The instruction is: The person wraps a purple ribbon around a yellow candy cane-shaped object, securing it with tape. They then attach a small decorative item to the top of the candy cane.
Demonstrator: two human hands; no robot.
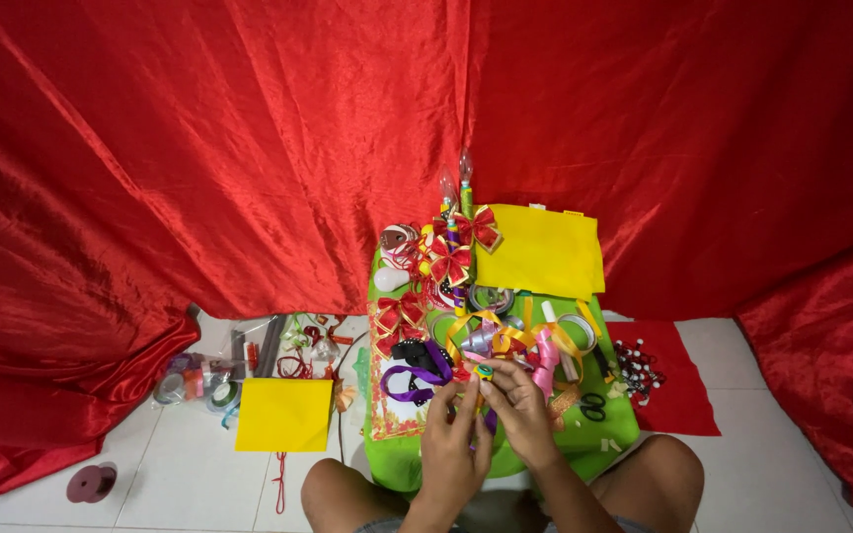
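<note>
Both hands, left [454,431] and right [517,400], grip closed on a small round ornament [484,372] above the green table [612,441].

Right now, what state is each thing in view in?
Left hand: raised, fingertips pinching the small ring.
Right hand: raised, fingertips on the same ring.
Small ring: held between both hands.
Red bows: tied, lying on the green table.
Green table: cluttered with ribbons.
Yellow sheet: flat on the floor.
Scissors: lying on the table, unheld.
Red spool: on the floor.
</note>
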